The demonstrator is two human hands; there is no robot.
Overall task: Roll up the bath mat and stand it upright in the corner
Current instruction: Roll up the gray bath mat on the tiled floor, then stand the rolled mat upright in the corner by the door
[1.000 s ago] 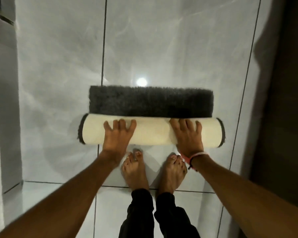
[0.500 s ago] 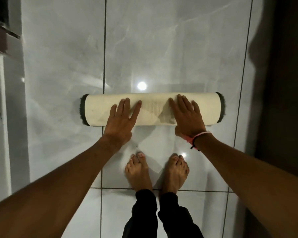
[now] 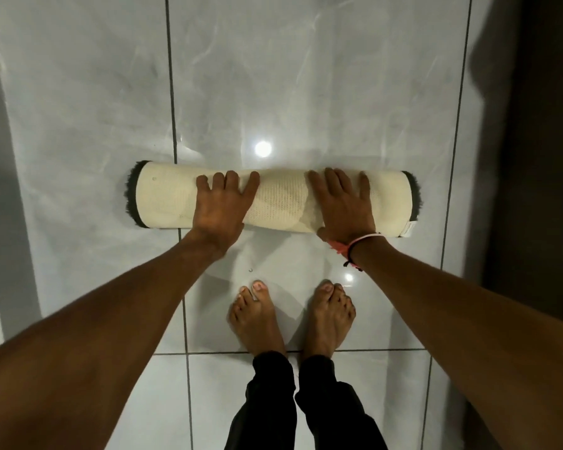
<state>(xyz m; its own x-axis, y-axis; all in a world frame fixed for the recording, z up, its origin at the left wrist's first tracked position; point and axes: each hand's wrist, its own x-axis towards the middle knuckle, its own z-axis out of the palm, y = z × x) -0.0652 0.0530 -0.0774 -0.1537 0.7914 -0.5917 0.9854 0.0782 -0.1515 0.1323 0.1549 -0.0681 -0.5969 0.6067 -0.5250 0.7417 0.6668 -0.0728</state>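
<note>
Pressing flat, the left hand (image 3: 220, 206) and right hand (image 3: 345, 203) are resting spread fingers (image 3: 231, 180) on the bath mat (image 3: 280, 199), gripping nothing. Its dark pile strip beyond the fingers a second ago is gone: rolling is finished, standing remains.

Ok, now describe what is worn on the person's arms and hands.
Both forearms are bare, with no sleeves in view, and neither hand wears a glove. The left hand and its wrist carry nothing that shows. The right hand has two bands at the wrist: a thin pink bracelet with a frayed reddish tuft toward the inner side, and a thin black cord just behind it with a small knot. No rings show.
</note>
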